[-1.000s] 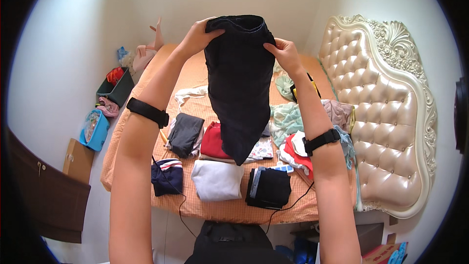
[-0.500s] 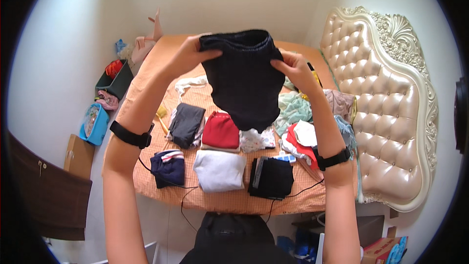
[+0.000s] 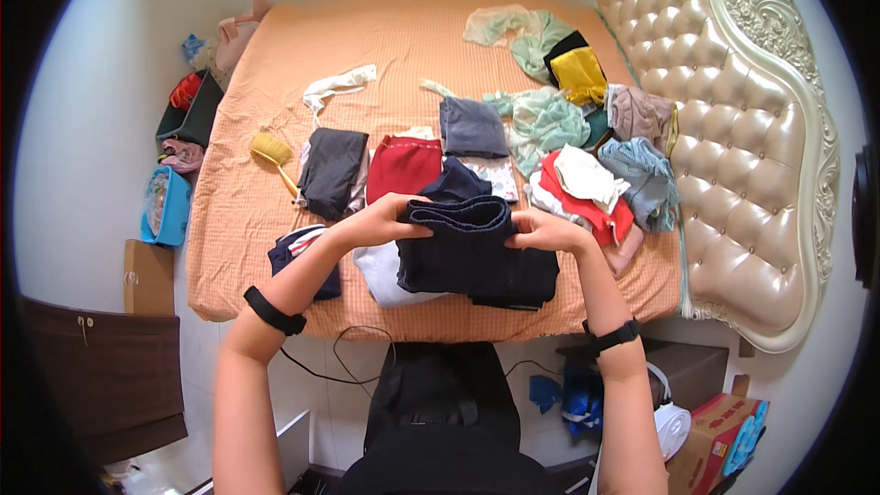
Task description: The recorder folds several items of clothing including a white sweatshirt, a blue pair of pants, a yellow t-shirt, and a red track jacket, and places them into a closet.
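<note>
Between my two hands is a dark garment (image 3: 454,264) with a stretchy waistband, its gathered opening facing up. My left hand (image 3: 392,220) pinches the left end of the band and my right hand (image 3: 545,230) pinches the right end. The garment hangs over the near side of the bed, partly covering a light grey folded garment (image 3: 378,271) and a black folded one (image 3: 535,277). Beyond it lie a red folded garment (image 3: 403,167), a dark grey one (image 3: 333,170) and a blue-grey one (image 3: 472,128). Behind my left forearm, a navy garment (image 3: 280,258) is partly hidden.
A yellow brush (image 3: 269,148) lies on the orange checked bedspread (image 3: 367,32). Loose clothes, including a white cloth (image 3: 588,177) and mint cloth (image 3: 550,119), are heaped near the tufted headboard (image 3: 733,165). A blue basket (image 3: 166,211) stands left; a cable (image 3: 344,379) hangs below the bed.
My hands have lowered the dark garment from high over the bed toward me, and it now looks shorter and bunched. More of the bed shows, including the blue-grey folded garment.
</note>
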The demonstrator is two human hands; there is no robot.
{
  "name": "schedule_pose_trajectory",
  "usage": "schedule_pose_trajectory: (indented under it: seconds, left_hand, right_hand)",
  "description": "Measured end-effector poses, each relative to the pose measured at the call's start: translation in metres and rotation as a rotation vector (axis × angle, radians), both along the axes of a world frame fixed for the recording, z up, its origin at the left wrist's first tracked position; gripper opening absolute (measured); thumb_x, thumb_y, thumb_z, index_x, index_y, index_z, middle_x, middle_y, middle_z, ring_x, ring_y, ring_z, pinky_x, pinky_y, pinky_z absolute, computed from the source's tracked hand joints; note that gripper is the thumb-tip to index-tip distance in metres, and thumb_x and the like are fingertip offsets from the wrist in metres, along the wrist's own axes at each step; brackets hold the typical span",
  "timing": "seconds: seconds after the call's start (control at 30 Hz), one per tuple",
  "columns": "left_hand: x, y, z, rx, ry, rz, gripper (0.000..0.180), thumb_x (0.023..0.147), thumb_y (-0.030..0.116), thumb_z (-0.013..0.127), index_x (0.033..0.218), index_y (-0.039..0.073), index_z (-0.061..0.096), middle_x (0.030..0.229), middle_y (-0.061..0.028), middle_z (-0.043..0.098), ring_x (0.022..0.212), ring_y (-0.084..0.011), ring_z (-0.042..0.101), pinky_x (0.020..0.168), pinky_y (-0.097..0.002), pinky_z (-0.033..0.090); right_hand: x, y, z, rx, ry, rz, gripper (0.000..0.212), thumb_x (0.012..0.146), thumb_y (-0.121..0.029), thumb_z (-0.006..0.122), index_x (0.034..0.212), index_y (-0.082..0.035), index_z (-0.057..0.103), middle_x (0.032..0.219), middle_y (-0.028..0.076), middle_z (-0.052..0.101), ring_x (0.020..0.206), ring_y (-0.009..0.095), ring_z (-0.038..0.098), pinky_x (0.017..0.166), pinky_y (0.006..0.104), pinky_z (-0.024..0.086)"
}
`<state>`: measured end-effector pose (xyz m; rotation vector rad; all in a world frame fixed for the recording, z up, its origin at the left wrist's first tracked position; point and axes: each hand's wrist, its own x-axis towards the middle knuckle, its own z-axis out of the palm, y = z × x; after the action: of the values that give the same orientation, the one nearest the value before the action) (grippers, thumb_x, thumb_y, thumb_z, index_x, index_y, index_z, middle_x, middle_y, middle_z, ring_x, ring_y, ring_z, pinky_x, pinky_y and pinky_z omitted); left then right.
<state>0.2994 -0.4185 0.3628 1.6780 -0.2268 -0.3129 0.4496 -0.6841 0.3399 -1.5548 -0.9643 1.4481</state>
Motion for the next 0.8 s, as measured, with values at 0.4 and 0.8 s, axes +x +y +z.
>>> schedule_pose_trajectory:
  seconds: [0.4,0.8]
  left_hand:
    - [-0.030,-0.022,-0.108,0.149,0.062,0.003,0.043,0.068,0.010,0.070,0.107,0.002,0.055,0.099,-0.0104,0.062,0.096,-0.0173,0.056,0.083,-0.0289,0.042]
    - [-0.005,0.004,-0.110,0.334,-0.233,0.190,0.021,0.073,0.008,0.062,0.092,0.001,0.057,0.084,-0.0208,0.059,0.082,-0.0392,0.055,0.067,-0.0394,0.045]
  right_hand:
    - [-0.050,-0.026,-0.087,0.135,0.217,-0.229,0.028,0.082,-0.002,0.056,0.110,0.001,0.053,0.096,-0.002,0.058,0.088,0.005,0.048,0.080,0.0227,0.042]
    - [-0.028,0.011,-0.062,0.276,-0.038,-0.565,0.034,0.081,-0.002,0.055,0.115,0.002,0.050,0.113,0.005,0.055,0.102,0.011,0.047,0.090,0.0270,0.037]
